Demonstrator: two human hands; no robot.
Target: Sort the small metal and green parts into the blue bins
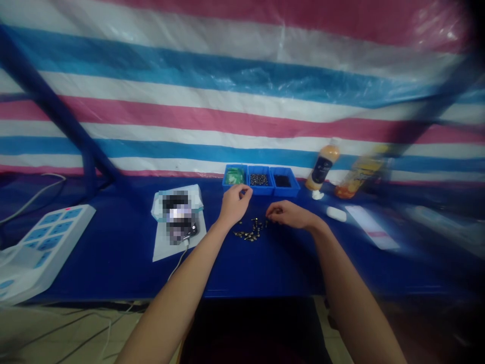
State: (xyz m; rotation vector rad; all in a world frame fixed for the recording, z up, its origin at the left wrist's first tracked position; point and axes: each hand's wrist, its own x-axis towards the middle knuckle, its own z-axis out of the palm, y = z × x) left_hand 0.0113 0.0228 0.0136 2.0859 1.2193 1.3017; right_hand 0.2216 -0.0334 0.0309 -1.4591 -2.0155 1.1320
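My left hand (234, 201) hovers in front of the blue bins, with thumb and forefinger brought together. Whatever may be between those fingertips is too small to make out. Over on the right, my right hand (288, 213) is low over the table with its fingers curled together, beside a loose pile of small brass-and-dark metal parts (250, 235). Its fingertips reach the pile's right edge, and what they pinch cannot be seen clearly. Behind the hands stand a bin of green packets (235, 176), a bin of small metal pieces (259, 180) and a bin of black pieces (282, 181).
A charging phone (193, 230) lies left on white paper (161, 247), partly pixelated. Further left is a power strip (56, 235). Two drink bottles, one dark-labelled (322, 166) and one yellowish (358, 174), a white case (336, 214) and a pale flat phone-like slab (372, 227) are right.
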